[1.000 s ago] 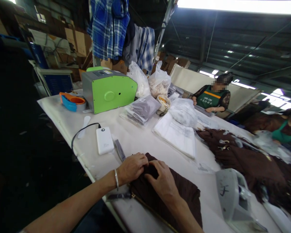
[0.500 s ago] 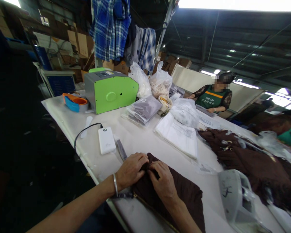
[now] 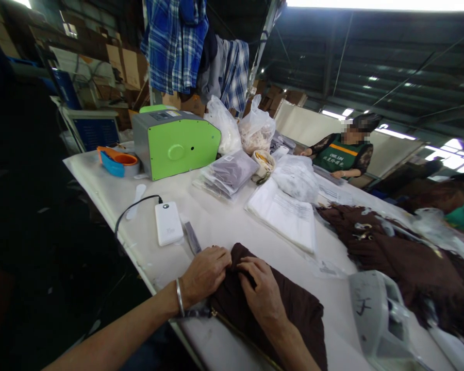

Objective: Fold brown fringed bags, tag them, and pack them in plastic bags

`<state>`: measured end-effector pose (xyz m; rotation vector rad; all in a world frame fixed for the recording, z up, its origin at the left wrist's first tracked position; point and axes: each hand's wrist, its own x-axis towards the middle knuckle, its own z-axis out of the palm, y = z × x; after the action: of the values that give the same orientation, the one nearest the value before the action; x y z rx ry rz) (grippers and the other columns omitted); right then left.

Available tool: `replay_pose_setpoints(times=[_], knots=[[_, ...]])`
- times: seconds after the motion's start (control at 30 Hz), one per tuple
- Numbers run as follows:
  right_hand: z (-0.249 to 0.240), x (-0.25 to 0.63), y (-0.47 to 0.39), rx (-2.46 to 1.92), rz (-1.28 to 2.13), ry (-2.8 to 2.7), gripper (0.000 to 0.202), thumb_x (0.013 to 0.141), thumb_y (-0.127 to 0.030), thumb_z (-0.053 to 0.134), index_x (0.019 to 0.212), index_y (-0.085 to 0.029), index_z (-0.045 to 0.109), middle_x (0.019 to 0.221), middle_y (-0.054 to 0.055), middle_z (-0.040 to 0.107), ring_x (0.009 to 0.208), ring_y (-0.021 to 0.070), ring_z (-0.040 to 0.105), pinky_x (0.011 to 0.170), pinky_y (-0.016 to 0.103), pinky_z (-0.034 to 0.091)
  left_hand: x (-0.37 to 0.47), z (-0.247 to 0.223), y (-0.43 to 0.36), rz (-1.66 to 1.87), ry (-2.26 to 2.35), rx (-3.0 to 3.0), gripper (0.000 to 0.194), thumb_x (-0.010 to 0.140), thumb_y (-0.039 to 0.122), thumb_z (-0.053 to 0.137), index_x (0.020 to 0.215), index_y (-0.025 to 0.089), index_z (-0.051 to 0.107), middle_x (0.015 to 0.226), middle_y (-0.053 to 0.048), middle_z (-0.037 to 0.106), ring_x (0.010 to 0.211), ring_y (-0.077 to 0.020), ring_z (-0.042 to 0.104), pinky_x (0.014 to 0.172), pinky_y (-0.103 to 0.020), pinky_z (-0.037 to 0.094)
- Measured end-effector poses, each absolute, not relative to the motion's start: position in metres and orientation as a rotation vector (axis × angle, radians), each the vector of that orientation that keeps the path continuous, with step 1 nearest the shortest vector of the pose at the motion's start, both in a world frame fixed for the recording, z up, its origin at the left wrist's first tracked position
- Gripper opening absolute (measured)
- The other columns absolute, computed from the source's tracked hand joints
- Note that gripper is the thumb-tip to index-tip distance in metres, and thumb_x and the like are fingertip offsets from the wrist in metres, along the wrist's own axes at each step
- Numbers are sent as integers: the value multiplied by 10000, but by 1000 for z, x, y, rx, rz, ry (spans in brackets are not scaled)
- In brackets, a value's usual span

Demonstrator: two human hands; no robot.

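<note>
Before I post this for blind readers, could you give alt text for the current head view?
The wearer's left hand and right hand touch dark brown cloth on a white table. Beyond them are a white device, a green and gray machine and bulging plastic bags. Across the table is a co-worker in a green apron.

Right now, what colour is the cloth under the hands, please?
The cloth is dark brown, clearest in the head view.
</note>
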<state>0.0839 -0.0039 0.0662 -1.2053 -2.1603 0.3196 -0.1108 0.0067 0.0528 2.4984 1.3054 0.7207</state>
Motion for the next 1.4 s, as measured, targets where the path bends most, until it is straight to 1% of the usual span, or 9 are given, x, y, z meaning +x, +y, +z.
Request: replay_pose_setpoints(times=[0.27, 0.47, 0.63, 0.77, 0.87, 0.97, 1.1, 1.23, 1.4], knots=[[84, 110, -14, -1176, 300, -2079, 175, 930, -280, 542, 839, -244, 686, 983, 70, 705, 1002, 230, 637, 960, 449, 502, -117, 62, 3, 828, 1301, 2392, 207, 851, 160, 587, 1045, 214, 538, 1079, -38, 600, 1022, -217, 543, 924, -364, 425], [71, 133, -16, -1354, 276, -2281, 487, 939, -393, 537, 1397, -233, 483, 1451, 92, 485, 1372, 288, 397, 1139, 575, 325, -106, 62, 3, 670, 1265, 2531, 54, 882, 221, 635, 912, 198, 597, 977, -40, 628, 933, -218, 566, 895, -388, 423], [71, 134, -39, -1337, 248, -2406, 618, 948, -424, 521, 1491, -205, 323, 1530, 88, 366, 1424, 268, 305, 1174, 541, 278, -102, 69, 3, 740, 1218, 2523, 195, 974, 302, 503, 845, 201, 608, 865, -29, 628, 843, -201, 581, 837, -370, 454], [86, 177, -54, -1504, 151, -2008, 308, 948, -362, 501, 1194, -249, 647, 1246, 74, 653, 1202, 252, 568, 1060, 467, 441, -96, 72, 9, 863, 1140, 2546, 201, 980, 315, 478, 1104, 226, 608, 1169, -64, 620, 1108, -230, 559, 973, -393, 459], [92, 228, -60, -1784, 306, -1566, 289, 887, -441, 528, 849, -220, 711, 842, 61, 726, 778, 231, 687, 740, 371, 565, -86, 66, 13, 839, 1084, 2679, 393, 971, 352, 497, 1350, 252, 491, 1440, -81, 477, 1357, -273, 384, 1110, -476, 359], [89, 257, -62, -1933, 669, -1266, 317, 803, -481, 571, 732, -194, 686, 628, 21, 662, 532, 181, 630, 458, 265, 475, -74, 57, 16, 653, 1047, 2796, 608, 938, 450, 545, 1475, 250, 341, 1535, -102, 359, 1425, -298, 284, 1145, -530, 291], [80, 256, -62, -1913, 913, -1209, 268, 769, -432, 583, 698, -183, 653, 556, -25, 587, 464, 137, 576, 360, 195, 351, -61, 54, 16, 440, 1017, 2870, 736, 864, 537, 623, 1475, 241, 340, 1515, -125, 391, 1403, -316, 330, 1119, -554, 313], [78, 254, -58, -1931, 739, -1414, 240, 821, -376, 534, 767, -191, 676, 595, -15, 618, 503, 148, 587, 440, 231, 422, -31, 77, 4, 584, 1001, 2888, 540, 864, 387, 681, 1338, 212, 491, 1393, -119, 520, 1300, -289, 454, 1085, -479, 375], [85, 260, -55, -1857, 433, -1734, 172, 843, -260, 556, 885, -221, 719, 895, 48, 704, 846, 210, 642, 811, 326, 481, 40, 90, -15, 420, 586, 3028, 112, 916, 181, 576, 1027, 183, 589, 1028, -57, 644, 930, -220, 604, 813, -352, 509]])
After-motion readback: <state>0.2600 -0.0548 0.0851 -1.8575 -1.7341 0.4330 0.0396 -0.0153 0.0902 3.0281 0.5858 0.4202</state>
